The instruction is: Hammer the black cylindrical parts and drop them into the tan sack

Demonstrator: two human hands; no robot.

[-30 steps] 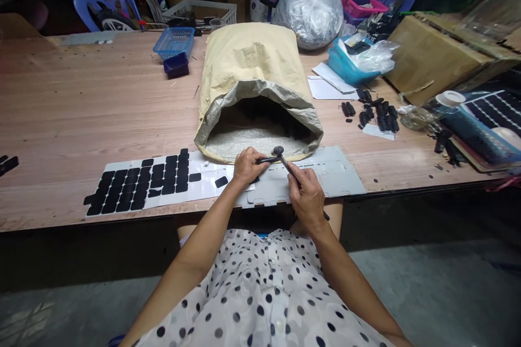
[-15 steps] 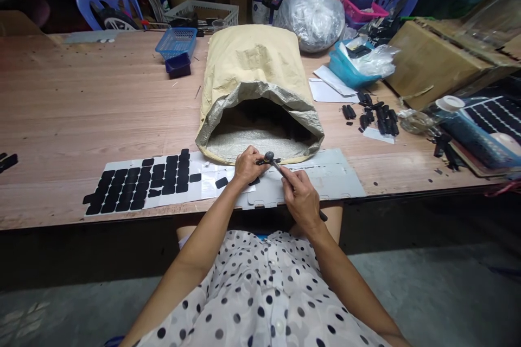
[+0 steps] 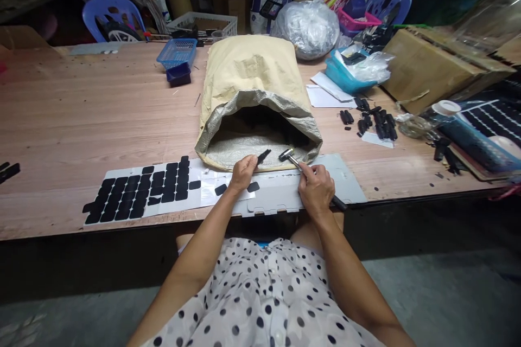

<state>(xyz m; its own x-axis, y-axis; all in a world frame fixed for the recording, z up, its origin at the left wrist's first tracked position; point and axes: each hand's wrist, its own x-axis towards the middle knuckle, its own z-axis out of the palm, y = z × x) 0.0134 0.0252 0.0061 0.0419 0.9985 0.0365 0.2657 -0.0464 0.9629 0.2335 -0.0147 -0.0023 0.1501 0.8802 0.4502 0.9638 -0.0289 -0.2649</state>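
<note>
In my left hand (image 3: 243, 172) is a small black plastic part (image 3: 264, 156), its end sticking out past the closed fingers toward the mouth of a yellow woven sack (image 3: 252, 62). My right hand (image 3: 316, 187) grips the shaft of a small hammer (image 3: 286, 155); the metal head lies to the right of the black part, apart from it. Both hands are above a grey board (image 3: 337, 179) at the table's front edge. Left of it, black rounded stickers (image 3: 130, 187) sit in rows on white backing sheets. The sack lies with its dark opening facing me.
Blue baskets (image 3: 177, 53) stand behind on the left. Several black parts (image 3: 382, 122) lie at the right, near a cardboard box (image 3: 431, 70) and a turquoise basket (image 3: 345, 78). A clear bag (image 3: 307, 27) rests behind the sack.
The hammer has moved right, away from the black part, with my right hand. My left hand has lifted and tilted the part upward. The view has shifted slightly.
</note>
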